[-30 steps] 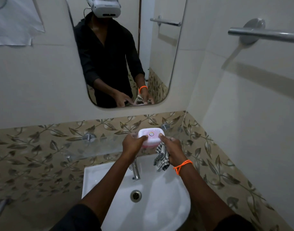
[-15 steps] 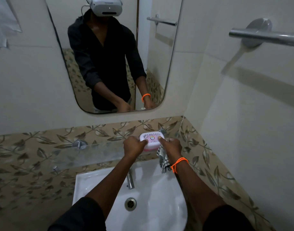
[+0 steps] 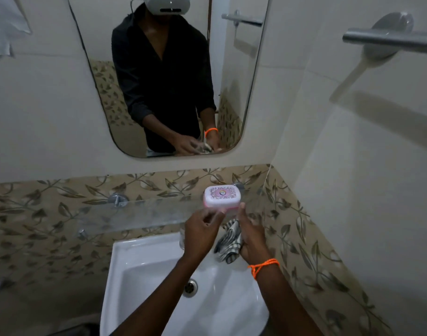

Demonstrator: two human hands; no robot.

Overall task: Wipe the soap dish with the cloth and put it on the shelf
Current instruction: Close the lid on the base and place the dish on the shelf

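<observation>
**Soap dish on glass shelf, both hands at its near edge**

Soap dish [image 3: 221, 196] sits on the glass shelf [image 3: 144, 214], toward the shelf's right end, close to the corner where the leaf-patterned tile band meets the side wall. White lid with pink patterned top faces up; pink base shows along the near lower edge. Long axis runs left to right, parallel with the back wall and the shelf's front edge. Dish looks level, not tilted.

Left hand [image 3: 201, 232] is just below and in front of the dish, at its near left corner. Fingers are curled loosely, fingertips up at the dish's lower edge; whether they still touch it I cannot tell. Nothing else in that hand.

Right hand [image 3: 250, 235] is at the dish's near right corner, thumb tip reaching up to the pink base, touching or nearly so. The lower fingers are curled around a checked cloth [image 3: 229, 243], which hangs bunched below the shelf, between the two hands and over the basin.

White sink [image 3: 140, 267] lies directly beneath, drain visible between the forearms. Orange thread band [image 3: 264, 265] on the right wrist. Mirror [image 3: 173, 76] above the shelf; metal towel rail [image 3: 389, 40] on the right wall.
</observation>
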